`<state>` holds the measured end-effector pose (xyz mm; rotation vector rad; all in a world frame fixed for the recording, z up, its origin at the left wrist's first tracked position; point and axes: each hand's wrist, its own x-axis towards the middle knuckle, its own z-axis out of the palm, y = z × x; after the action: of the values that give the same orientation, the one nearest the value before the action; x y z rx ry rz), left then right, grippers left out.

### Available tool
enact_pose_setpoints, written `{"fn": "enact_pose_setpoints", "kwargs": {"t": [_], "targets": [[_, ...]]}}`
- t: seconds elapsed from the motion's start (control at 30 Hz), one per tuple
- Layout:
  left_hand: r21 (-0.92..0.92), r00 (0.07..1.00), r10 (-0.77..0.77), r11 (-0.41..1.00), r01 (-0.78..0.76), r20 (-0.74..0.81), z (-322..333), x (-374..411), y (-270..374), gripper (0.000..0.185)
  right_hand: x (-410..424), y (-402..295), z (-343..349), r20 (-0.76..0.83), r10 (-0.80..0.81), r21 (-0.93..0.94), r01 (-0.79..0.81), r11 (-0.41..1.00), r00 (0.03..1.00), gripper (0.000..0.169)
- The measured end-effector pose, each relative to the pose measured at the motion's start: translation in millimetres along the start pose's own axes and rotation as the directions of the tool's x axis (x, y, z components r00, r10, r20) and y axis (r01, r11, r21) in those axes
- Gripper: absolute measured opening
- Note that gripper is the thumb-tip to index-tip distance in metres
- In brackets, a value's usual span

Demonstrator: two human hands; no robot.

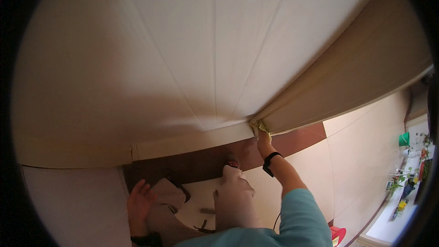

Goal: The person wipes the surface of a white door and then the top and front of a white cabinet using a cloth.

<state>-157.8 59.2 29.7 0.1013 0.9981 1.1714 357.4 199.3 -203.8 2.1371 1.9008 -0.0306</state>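
Note:
A yellowish cloth (pixel 262 126) is bunched under the fingers of my right hand (pixel 263 139). With it, I touch the low corner where the white panelled wall (pixel 214 58) meets the beige side panel (pixel 343 75), just above the floor. A dark band is on my right wrist. My left hand (pixel 139 195), at the lower left, holds nothing, and its fingers are slightly apart. It hovers beside my left leg, near the end of a pale baseboard (pixel 192 142).
Reddish-brown floor tiles (pixel 298 142) run along the wall base, with cream tiles (pixel 301 164) behind them. Far right are a green bucket (pixel 404 139) and several potted plants (pixel 398 181). A red object (pixel 337 236) is at the lower right, partly hidden by my sleeve.

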Motion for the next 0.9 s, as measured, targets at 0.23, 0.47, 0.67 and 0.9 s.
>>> {"fn": "enact_pose_setpoints", "kwargs": {"t": [0.23, 0.47, 0.67, 0.9], "targets": [[-0.029, 0.991, 0.066, 0.998, -0.063, 0.118, 8.3, -1.6, -7.4, 0.039, -23.0, 47.5, -205.3, -0.433, 0.08, 0.492, 0.161, 0.856, 0.898, 0.044], [0.02, 0.981, 0.085, 0.996, -0.09, 0.177, 3.8, 4.1, -6.0, 0.038, -51.4, 64.1, -392.0, -0.746, -0.249, -0.373, -0.078, 0.925, 0.617, 0.047], [0.026, 0.995, 0.053, 0.998, -0.055, 0.086, -5.1, 13.5, -8.1, 0.039, -23.9, 48.4, -278.1, -0.422, -0.211, -0.464, -0.009, 0.886, 0.882, 0.05], [0.045, 0.995, 0.051, 0.998, -0.047, -0.087, -4.4, 19.3, -4.6, 0.035, 37.5, 28.2, 5.1, -0.184, -0.204, -0.472, 0.096, 0.876, 0.961, 0.053]]}}
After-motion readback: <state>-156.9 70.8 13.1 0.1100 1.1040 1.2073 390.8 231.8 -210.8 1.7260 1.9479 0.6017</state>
